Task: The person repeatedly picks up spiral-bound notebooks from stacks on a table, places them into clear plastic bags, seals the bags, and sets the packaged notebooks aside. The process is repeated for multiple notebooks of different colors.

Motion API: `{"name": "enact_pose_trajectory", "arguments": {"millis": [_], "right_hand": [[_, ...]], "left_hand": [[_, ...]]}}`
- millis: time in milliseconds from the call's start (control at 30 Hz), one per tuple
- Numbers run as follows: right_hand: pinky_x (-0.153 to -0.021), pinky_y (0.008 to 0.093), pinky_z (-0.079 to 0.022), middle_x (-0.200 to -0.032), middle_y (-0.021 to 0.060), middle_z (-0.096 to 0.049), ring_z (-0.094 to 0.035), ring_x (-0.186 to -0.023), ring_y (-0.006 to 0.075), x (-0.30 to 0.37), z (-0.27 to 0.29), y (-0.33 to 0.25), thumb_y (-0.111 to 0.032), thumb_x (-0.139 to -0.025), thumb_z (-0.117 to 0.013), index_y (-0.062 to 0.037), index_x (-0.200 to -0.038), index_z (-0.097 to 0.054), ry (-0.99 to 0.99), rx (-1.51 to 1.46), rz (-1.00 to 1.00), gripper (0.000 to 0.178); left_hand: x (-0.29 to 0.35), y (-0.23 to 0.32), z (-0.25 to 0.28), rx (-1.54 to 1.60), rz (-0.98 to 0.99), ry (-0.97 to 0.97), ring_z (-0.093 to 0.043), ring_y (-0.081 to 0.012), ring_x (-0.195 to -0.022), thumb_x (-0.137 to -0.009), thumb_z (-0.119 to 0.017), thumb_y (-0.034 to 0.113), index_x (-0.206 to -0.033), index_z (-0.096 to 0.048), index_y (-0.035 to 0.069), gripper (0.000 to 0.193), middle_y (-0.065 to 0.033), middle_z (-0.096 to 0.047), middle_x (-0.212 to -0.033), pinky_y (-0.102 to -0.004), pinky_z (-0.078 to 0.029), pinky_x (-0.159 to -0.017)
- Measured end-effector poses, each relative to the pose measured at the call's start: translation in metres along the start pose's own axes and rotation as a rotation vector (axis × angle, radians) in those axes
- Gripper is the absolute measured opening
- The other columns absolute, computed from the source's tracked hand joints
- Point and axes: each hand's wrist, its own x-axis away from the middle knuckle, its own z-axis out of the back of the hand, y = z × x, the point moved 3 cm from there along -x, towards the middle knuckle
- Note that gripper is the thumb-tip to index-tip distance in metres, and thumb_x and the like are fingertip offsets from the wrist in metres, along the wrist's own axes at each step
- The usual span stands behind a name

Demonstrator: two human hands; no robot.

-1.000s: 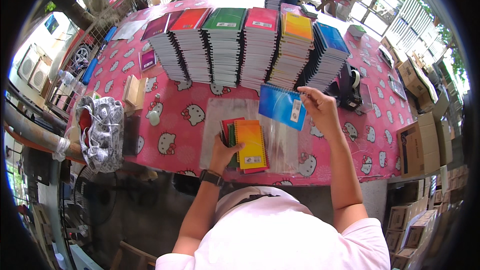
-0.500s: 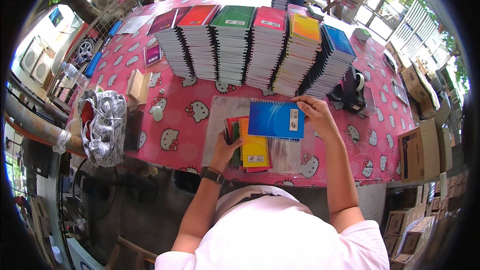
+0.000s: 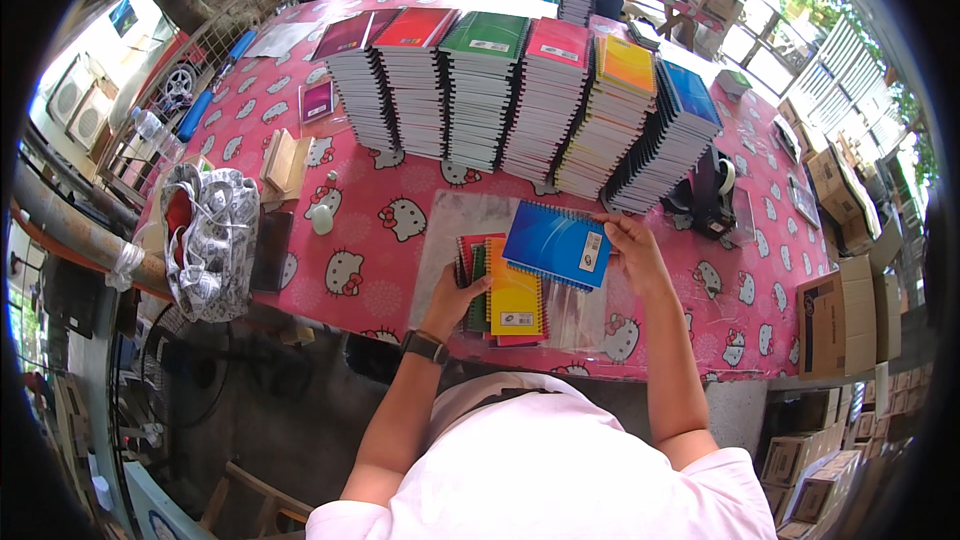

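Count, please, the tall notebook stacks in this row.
6, left to right: purple stack, red stack, green stack, pink stack, yellow stack, blue stack. Others may hide behind.

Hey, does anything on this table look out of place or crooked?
One purple notebook lies alone, left of the tall stacks. The blue stack at the right end also looks slanted, though lens bending may exaggerate that.

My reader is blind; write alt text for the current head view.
A person's right hand holds a blue spiral notebook by one corner, overlapping in view a yellow notebook that the left hand grips with green and red notebooks. Behind, six tall notebook stacks stand in a row on a pink cat-patterned tablecloth.
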Motion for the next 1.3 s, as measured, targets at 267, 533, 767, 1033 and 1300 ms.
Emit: {"name": "enact_pose_trajectory", "arguments": {"millis": [267, 533, 767, 1033, 1300], "right_hand": [[-0.069, 0.0310, -0.059, -0.102, 0.0129, -0.062, -0.065, -0.083, 0.0189, 0.029, -0.020, 0.028, -0.011, -0.091, -0.052, 0.0068, -0.125, -0.042, -0.123, -0.530, -0.129, 0.039], [-0.070, 0.0320, -0.057, -0.105, 0.0165, -0.060, -0.064, -0.080, 0.0231, 0.073, -0.058, 0.079, -0.012, -0.088, -0.057, 0.0078, -0.125, -0.038, -0.056, 0.054, -0.270, 0.046], [-0.082, 0.0395, -0.047, -0.108, 0.0222, -0.054, -0.057, -0.097, 0.0293, 0.060, -0.071, 0.093, -0.027, -0.076, -0.071, 0.0038, -0.124, -0.044, 0.090, 0.705, 0.040, 0.062], [-0.098, 0.0400, -0.035, -0.124, 0.0191, -0.045, -0.043, -0.118, 0.0310, 0.070, -0.077, 0.039, -0.031, -0.075, -0.072, -0.0012, -0.130, -0.041, 0.091, 0.083, 0.384, 0.071], [-0.101, 0.0391, -0.033, -0.132, 0.0145, -0.043, -0.040, -0.122, 0.0257, 0.038, -0.005, 0.107, -0.027, -0.066, -0.080, -0.0039, -0.132, -0.040, -0.013, 0.892, 0.369, 0.080]], "left_hand": [[-0.002, -0.002, 0.001, -0.007, -0.008, -0.003, -0.060, -0.0227, -0.096, -0.076, -0.075, 0.035, -0.121, -0.040, -0.010, 0.073, -0.0187, -0.060, -0.108, -0.0312, -0.048, -0.082], [-0.002, 0.007, 0.003, 0.439, 0.116, -0.092, -0.058, -0.0202, -0.097, -0.076, -0.074, 0.037, -0.123, -0.040, -0.008, 0.073, -0.0167, -0.060, -0.107, -0.0304, -0.047, -0.083], [0.023, 0.054, -0.026, -0.146, -0.084, -0.064, -0.058, -0.0221, -0.100, -0.065, -0.083, 0.026, -0.124, -0.036, -0.008, 0.082, -0.0172, -0.056, -0.111, -0.0332, -0.049, -0.085], [0.055, 0.096, -0.029, 0.296, -0.348, -0.137, -0.056, -0.0214, -0.106, -0.058, -0.084, 0.007, -0.126, -0.038, -0.001, 0.083, -0.0130, -0.054, -0.119, -0.0339, -0.047, -0.090], [0.028, 0.045, 0.005, 0.170, -0.248, -0.247, -0.053, -0.0183, -0.109, -0.059, -0.082, -0.001, -0.127, -0.035, 0.004, 0.083, -0.0088, -0.052, -0.118, -0.0349, -0.046, -0.092]]}}
